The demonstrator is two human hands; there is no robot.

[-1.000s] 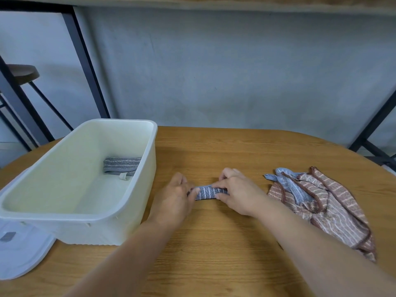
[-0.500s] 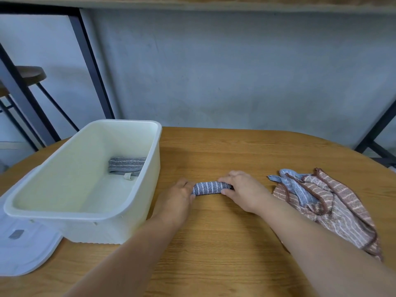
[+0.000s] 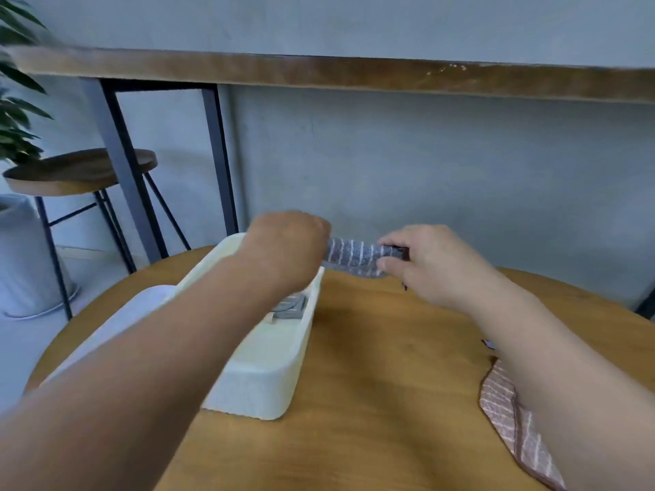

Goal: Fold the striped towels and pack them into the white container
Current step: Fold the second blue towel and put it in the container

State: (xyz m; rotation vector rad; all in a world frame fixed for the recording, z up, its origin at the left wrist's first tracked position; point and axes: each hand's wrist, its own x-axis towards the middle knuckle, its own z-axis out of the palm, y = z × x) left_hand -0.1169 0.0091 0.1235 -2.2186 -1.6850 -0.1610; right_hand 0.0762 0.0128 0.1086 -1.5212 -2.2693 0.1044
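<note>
Nearest us, one pink striped towel (image 3: 514,423) lies at the right edge of the round wooden table (image 3: 372,366). One white container (image 3: 269,380) sits left, a grey folded towel (image 3: 290,308) inside. Our left hand (image 3: 287,249) and right hand (image 3: 429,264) each grip an end of one rolled blue striped towel (image 3: 352,256) above the container's far corner. Behind: grey wall, one stool (image 3: 81,168), a plant (image 3: 17,101).
</note>
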